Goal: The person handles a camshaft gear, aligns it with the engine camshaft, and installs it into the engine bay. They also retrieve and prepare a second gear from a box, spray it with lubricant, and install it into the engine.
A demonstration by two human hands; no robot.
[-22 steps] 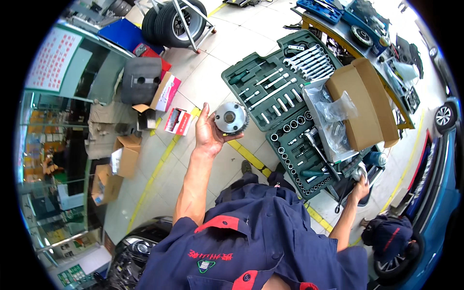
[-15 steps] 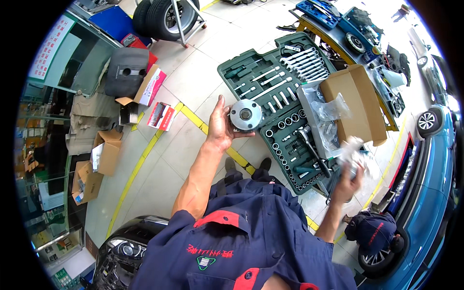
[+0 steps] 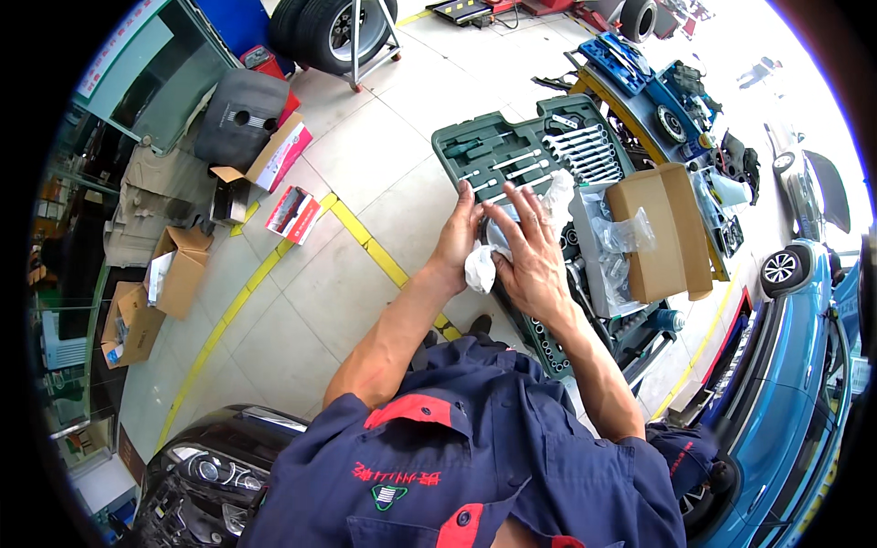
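Note:
My left hand [image 3: 455, 242] is closed round a round metal part [image 3: 496, 230], mostly hidden behind the fingers and a white cloth or paper [image 3: 480, 268]. My right hand [image 3: 527, 256] holds the white cloth against the part, with more of it sticking up past my fingertips. Just beyond my hands lies an open green socket and wrench case [image 3: 493, 137]. On its right side an open cardboard box [image 3: 667, 237] holds clear plastic bags [image 3: 619, 233].
Cartons [image 3: 169, 274] and a red-and-white box [image 3: 292, 215] lie left, below a tyre rack [image 3: 396, 50]. A yellow bench [image 3: 639, 110] stands upper right. A blue car [image 3: 786, 365] and a crouching person [image 3: 685, 457] are at right, a black car's front [image 3: 206, 470] lower left.
My right hand has moved up and left with the white cloth, onto the metal part. My left hand has turned, so the part's face is now mostly covered.

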